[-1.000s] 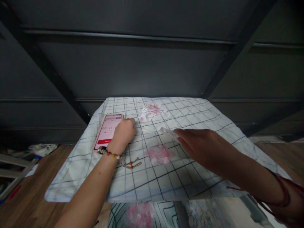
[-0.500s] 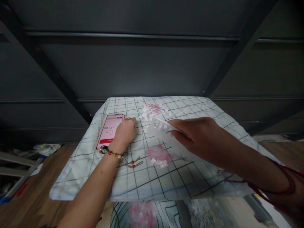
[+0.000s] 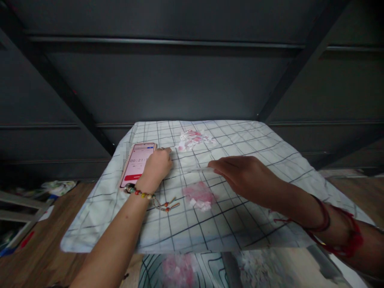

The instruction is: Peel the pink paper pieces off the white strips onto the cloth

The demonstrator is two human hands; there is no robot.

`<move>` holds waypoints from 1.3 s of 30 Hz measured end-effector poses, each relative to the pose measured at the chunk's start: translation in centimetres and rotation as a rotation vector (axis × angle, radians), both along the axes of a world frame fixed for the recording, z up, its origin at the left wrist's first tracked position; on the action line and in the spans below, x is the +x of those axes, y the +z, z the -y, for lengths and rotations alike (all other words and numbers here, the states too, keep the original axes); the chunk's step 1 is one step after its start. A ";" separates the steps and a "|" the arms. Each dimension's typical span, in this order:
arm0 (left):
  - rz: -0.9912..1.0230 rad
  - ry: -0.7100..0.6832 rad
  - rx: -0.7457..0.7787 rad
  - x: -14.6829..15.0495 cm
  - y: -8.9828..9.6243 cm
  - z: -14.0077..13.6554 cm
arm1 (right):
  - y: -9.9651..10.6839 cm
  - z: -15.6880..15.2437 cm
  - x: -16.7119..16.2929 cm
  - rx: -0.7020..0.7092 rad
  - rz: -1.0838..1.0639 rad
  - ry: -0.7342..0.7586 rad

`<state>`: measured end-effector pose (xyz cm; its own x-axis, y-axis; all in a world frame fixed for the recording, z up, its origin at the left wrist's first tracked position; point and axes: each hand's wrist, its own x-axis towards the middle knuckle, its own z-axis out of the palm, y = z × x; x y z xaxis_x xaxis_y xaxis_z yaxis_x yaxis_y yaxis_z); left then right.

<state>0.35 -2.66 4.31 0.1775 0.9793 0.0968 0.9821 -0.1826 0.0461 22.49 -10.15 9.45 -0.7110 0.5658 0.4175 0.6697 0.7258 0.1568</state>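
My left hand (image 3: 158, 164) rests on the checked cloth beside a phone (image 3: 138, 164) that shows a timer. Its fingers are curled closed; whatever they may hold is hidden. My right hand (image 3: 237, 172) is closed in a pinch on a thin white translucent sheet (image 3: 199, 169), seen nearly edge-on above the cloth. Just below the sheet lies a clear packet of pink and white pieces (image 3: 199, 196). A loose heap of small pink and white pieces (image 3: 195, 140) is farther back, between and beyond both hands.
The white checked cloth (image 3: 102, 216) covers a small table against a dark panelled wall (image 3: 162, 88). Below its front edge are a patterned surface with another pink bundle (image 3: 179, 270) and a greyish, blurred bundle (image 3: 258, 268). A pale slatted frame (image 3: 18, 216) stands at lower left.
My right hand has tilted the translucent sheet from a slanted, broad view to nearly edge-on, and its wrist has shifted slightly. My left hand stays beside the phone.
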 end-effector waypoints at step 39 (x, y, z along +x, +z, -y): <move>0.049 -0.041 -0.014 -0.4 0.2 0.1 | 0.6 7.5 2.4 0.036 0.097 -0.086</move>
